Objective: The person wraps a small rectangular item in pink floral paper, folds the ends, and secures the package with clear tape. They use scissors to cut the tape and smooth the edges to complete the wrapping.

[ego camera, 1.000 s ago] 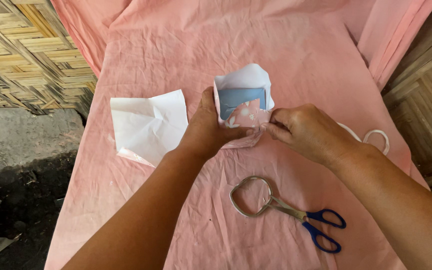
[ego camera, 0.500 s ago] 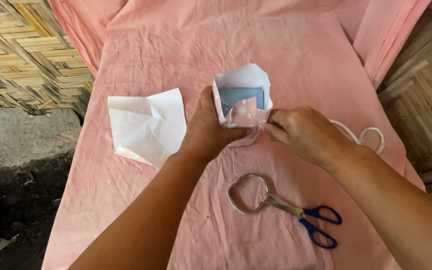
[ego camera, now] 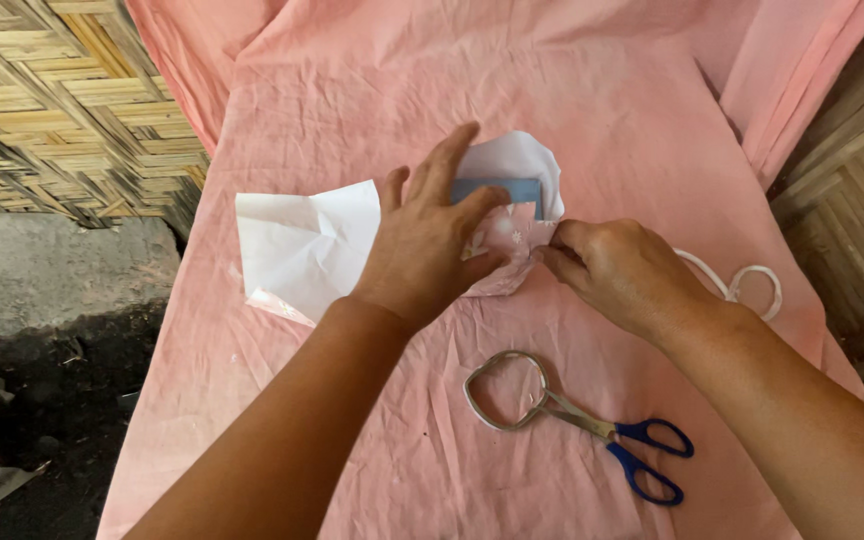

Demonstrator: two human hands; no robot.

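Observation:
A small blue box (ego camera: 512,189) lies partly wrapped in pink flowered paper (ego camera: 508,245) with a white inner side, on a pink cloth. My left hand (ego camera: 430,240) lies flat over the box's left side, fingers spread, pressing the paper down. My right hand (ego camera: 617,270) pinches the paper's right corner beside the box. The far flap of the paper (ego camera: 524,160) stands up behind the box.
A loose white paper offcut (ego camera: 302,245) lies left of the box. Blue-handled scissors (ego camera: 577,420) rest near the front on the pink cloth (ego camera: 352,90). A white cord loop (ego camera: 747,280) lies at right. Woven bamboo wall (ego camera: 62,100) at left; dark ground below it.
My left hand has left its grip on the box's side and now lies flat on top with fingers spread. The paper's near flap has folded down. My right hand keeps its pinch.

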